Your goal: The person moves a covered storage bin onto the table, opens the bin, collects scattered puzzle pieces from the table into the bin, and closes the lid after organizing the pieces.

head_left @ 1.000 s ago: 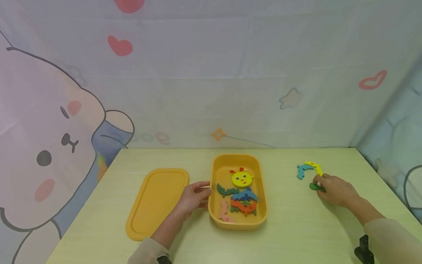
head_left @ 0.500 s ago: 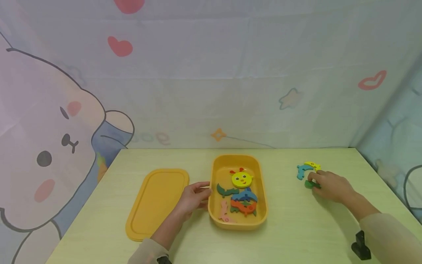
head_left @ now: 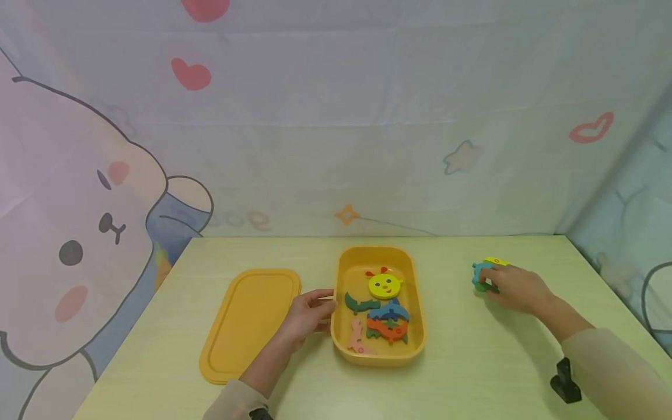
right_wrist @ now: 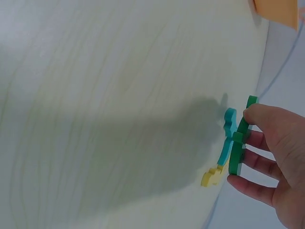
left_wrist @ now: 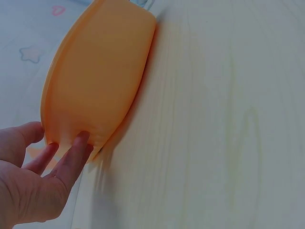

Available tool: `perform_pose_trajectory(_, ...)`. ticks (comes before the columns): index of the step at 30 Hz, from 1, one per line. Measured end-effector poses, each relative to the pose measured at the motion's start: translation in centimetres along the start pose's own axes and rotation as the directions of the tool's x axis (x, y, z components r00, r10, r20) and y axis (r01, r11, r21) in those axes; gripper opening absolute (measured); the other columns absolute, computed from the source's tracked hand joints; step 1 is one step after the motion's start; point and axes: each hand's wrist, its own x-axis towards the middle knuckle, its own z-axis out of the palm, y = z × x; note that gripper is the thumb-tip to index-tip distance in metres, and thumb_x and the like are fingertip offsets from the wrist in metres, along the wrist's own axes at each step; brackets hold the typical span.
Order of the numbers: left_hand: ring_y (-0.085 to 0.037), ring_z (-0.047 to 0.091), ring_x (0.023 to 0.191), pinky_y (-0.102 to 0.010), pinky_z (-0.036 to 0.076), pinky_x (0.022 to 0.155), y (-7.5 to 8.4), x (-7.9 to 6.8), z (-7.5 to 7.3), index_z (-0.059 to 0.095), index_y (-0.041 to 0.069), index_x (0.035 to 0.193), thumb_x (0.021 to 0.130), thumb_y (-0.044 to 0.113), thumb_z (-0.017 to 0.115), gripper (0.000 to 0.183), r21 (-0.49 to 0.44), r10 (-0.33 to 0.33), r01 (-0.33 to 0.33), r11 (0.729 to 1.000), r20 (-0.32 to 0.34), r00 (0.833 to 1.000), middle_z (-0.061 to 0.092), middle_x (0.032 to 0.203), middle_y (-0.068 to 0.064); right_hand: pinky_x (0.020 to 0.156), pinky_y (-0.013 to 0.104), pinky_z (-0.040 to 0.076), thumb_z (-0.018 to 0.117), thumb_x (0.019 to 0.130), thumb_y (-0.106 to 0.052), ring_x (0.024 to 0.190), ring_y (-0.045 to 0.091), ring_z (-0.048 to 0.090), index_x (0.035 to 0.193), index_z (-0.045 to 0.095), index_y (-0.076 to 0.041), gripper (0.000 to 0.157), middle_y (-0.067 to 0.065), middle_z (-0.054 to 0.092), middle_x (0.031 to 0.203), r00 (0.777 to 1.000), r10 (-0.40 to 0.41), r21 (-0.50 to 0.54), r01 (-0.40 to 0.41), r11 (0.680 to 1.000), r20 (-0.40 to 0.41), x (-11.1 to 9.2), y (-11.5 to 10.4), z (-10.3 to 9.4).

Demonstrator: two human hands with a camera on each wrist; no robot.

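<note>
One green flat curved piece (right_wrist: 239,137) is pinched by the fingers of the right hand (head_left: 517,287), to the right of the yellow plastic box (head_left: 378,360), near a turquoise curved piece (head_left: 478,270). The left hand (head_left: 311,313), fingers spread and relaxed, touches the box's left wall.

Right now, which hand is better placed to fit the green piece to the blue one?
Probably the right hand: it pinches the green piece close to the blue piece, while the left hand is farther off, at the side of the yellow tub.
</note>
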Motion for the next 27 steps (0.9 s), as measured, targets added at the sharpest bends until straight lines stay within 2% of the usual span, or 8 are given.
perform_pose_trajectory(10, -0.029, 0.066, 0.09, -0.037, 0.057, 0.068, -0.4, 0.2, 0.0, 0.049, -0.001, 0.13, 0.09, 0.016, 0.058, 0.044, -0.007, 0.002, -0.002, 1.0, 0.0, 1.0, 0.058, 0.116, -0.025, 0.044, 0.022, 0.036, 0.067, 0.077, -0.009, 0.06, 0.007, 0.046, 0.088, 0.058, -0.017, 0.016, -0.006, 0.051, 0.076, 0.997, -0.054, -0.002, 0.054, 0.999, -0.047, 1.2, -1.2, -0.7)
perform_pose_trajectory(17, -0.026, 0.066, 0.087, -0.036, 0.057, 0.068, 0.0, -0.1, 0.0, 0.05, 0.0, 0.129, 0.09, 0.017, 0.059, 0.044, 0.009, 0.002, -0.002, 1.0, -0.013, 1.0, 0.059, 0.115, -0.023, 0.044, 0.022, 0.035, 0.065, 0.08, -0.009, 0.058, 0.008, 0.045, 0.091, 0.059, -0.015, 0.014, -0.004, 0.052, 0.075, 0.997, -0.073, 0.005, 0.073, 0.997, -0.005, 2.4, -2.0, -1.3)
perform_pose_trajectory(27, -0.026, 0.066, 0.088, -0.036, 0.056, 0.07, 0.1, -0.2, 0.0, 0.049, -0.001, 0.129, 0.09, 0.017, 0.059, 0.045, 0.01, 0.014, -0.014, 1.0, -0.005, 1.0, 0.059, 0.115, -0.024, 0.046, 0.024, 0.037, 0.066, 0.081, -0.011, 0.06, 0.011, 0.047, 0.092, 0.06, -0.015, 0.013, -0.002, 0.053, 0.077, 0.997, -0.077, 0.003, 0.077, 0.997, 0.008, 3.9, -2.9, -2.2)
